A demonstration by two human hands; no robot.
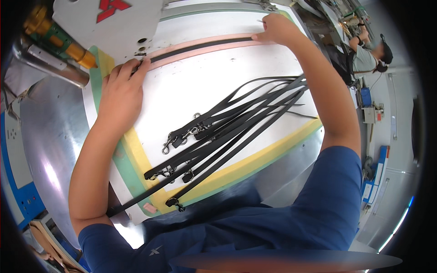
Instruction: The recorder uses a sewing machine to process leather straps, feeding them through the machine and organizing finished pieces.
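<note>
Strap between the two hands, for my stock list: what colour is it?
The strap is black, best seen in the head view.

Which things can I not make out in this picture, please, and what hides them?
All in the head view:
- Left end of the black strap on the pink strip: covered by the left hand.
- Thin object: mostly covered by the right hand.
- Part of the loose black straps: behind the right forearm.
- Co-worker: hand details too small.
</note>
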